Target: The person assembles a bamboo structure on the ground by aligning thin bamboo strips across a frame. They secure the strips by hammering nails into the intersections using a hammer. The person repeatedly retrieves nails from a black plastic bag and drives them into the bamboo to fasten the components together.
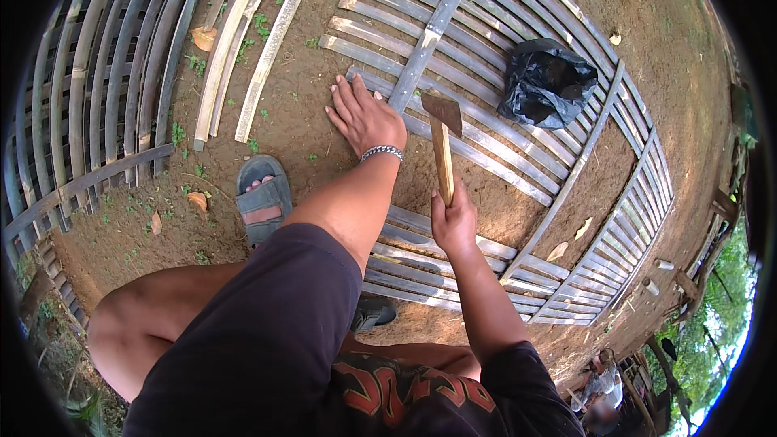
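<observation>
My left hand (366, 119) lies flat with its fingers spread, pressing on the end of a bamboo slat beside a crosspiece (433, 32). A chain bracelet circles that wrist. In my right hand (455, 222) is a small hatchet (443, 154), gripped low on its wooden handle. Its rusty, wedge-shaped head is held up above the slats, to the right of my left hand. Both hands are over a large bamboo slat panel (502, 142) lying on the ground, with crosspieces running over its slats. Whatever is under my left palm is hidden.
A black plastic bag (550, 82) stands open on the panel. Loose bamboo strips (271, 57) lie at the upper left, near another slatted panel (97, 73). My sandalled foot (263, 198) rests on bare soil. At the lower right, another person (603, 388) is in the distance.
</observation>
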A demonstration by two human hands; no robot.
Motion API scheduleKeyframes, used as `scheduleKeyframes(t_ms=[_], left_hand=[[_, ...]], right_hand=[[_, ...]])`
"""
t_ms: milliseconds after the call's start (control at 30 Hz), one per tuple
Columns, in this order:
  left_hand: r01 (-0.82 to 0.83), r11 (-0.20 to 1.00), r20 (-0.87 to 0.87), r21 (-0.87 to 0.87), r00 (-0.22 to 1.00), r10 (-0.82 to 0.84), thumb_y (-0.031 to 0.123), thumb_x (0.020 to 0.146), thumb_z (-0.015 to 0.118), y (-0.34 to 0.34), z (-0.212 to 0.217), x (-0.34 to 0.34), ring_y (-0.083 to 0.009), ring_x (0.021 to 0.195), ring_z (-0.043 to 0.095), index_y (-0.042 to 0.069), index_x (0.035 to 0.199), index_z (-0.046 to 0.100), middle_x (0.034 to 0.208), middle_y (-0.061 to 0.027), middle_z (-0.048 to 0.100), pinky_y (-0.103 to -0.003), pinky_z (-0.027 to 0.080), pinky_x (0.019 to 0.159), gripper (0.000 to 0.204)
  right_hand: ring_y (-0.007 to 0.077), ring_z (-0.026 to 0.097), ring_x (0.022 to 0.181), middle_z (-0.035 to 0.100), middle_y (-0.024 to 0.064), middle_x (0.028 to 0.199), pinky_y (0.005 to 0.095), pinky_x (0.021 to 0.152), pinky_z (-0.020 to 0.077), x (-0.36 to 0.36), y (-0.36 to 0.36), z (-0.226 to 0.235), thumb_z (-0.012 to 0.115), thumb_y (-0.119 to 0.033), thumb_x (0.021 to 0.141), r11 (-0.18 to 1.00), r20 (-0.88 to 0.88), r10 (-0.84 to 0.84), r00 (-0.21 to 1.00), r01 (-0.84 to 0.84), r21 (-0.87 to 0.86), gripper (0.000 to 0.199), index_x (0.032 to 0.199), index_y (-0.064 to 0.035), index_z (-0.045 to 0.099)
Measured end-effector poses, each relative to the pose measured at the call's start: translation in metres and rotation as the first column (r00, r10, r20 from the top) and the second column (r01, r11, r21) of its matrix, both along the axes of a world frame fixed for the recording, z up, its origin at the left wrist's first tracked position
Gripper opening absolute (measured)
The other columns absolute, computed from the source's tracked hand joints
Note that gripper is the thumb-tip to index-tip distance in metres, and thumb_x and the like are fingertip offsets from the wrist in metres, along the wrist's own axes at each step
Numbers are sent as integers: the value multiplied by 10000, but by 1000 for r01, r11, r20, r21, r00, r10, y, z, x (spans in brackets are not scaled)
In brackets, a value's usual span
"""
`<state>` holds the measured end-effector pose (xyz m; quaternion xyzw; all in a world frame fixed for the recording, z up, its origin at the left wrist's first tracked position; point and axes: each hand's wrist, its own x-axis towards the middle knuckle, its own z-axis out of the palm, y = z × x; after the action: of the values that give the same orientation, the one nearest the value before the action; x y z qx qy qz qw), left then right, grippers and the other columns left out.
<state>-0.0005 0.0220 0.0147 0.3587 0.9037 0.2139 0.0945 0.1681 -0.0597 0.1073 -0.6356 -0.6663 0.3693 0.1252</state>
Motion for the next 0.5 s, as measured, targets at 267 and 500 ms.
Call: scheduleKeyframes(t_ms=[267, 500], left_hand=[[34, 998, -28, -51, 999, -35, 174, 994, 487, 1, 1, 2, -382, 1523, 249, 5, 1505, 402, 1629, -205, 304, -602, 150, 1235, 544], [44, 997, -6, -63, 999, -44, 175, 993, 489, 3, 1, 0, -368, 1533, 237, 10, 1530, 372, 1639, -202, 284, -588, 124, 1250, 574]], right_hand=[[487, 680, 896, 684, 301, 1018, 530, 743, 567, -2, 12, -9, 609, -144, 973, 982, -113, 57, 992, -36, 184, 425, 1383, -89, 514], [463, 688, 824, 697, 229, 962, 519, 711, 563, -12, 24, 2, 634, -86, 943, 993, 9, 36, 999, -37, 116, 409, 1342, -84, 545]])
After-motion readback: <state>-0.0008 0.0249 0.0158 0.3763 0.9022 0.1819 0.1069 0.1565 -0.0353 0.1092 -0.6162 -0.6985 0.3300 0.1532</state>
